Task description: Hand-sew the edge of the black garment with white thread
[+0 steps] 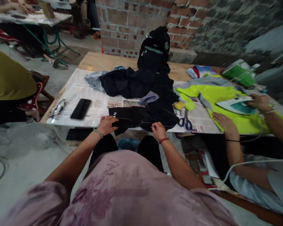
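A black garment (pixel 134 116) lies along the table's near edge, part of it hanging over. My left hand (pixel 106 125) is closed on its left end, fingers bent over the cloth beside some small white marks. A thin pale thread (pixel 142 121) loops across the fabric and runs to my right hand (pixel 158 130). That hand is pinched at the fingertips over the garment; whether a needle is in the pinch is too small to tell. Blue-handled scissors (pixel 185 122) rest on the newspaper to the right of the garment.
A phone (pixel 80 109) and glasses (pixel 58 108) lie left on the newspaper (pixel 68 91). Dark clothes (pixel 129 82) and a black backpack (pixel 154 51) are behind. At right, a co-worker's hand holds an iron (pixel 238 105) on a neon-yellow garment (pixel 219 94).
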A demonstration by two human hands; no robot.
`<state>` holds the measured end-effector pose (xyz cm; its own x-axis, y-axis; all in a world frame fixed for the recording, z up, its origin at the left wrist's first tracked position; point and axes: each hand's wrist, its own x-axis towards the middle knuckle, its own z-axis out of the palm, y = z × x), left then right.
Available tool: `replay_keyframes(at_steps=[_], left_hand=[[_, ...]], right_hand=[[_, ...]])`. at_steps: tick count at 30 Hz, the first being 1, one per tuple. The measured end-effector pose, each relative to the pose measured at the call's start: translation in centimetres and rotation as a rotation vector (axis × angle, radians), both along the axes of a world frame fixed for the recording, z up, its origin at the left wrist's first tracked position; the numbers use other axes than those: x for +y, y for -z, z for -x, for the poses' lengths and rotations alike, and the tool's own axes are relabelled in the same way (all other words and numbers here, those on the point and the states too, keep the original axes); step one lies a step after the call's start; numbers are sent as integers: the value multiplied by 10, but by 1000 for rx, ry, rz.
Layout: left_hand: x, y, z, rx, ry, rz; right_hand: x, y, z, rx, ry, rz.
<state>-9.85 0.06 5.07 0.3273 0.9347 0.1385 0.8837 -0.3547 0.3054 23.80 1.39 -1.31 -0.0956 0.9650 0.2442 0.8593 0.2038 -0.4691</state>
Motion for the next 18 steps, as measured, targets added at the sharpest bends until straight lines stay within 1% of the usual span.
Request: replay_keyframes(at_steps=[3,5,7,9,11,13,15,18], left_hand=[[-6,-12,-17,146,60,-103],[-9,-18,-28,191,108,-136],[-9,-19,-39,200,143,-151],[-6,-15,-47,180,181,-141],[1,-6,-50,112,210,-89],[10,6,-49,-29,214,16],[19,17,-45,-214,152,137],[31,23,-38,-365,41,312]], right_hand=[[0,0,0,8,1,6],[0,-1,0,9,2,7],[-1,-2,1,9,5,10],[-1,-2,1,11,5,15],[-1,-3,2,18,3,19],[0,-3,2,36,4,18],[1,-3,1,79,4,30],[4,-8,-5,214,-19,92]])
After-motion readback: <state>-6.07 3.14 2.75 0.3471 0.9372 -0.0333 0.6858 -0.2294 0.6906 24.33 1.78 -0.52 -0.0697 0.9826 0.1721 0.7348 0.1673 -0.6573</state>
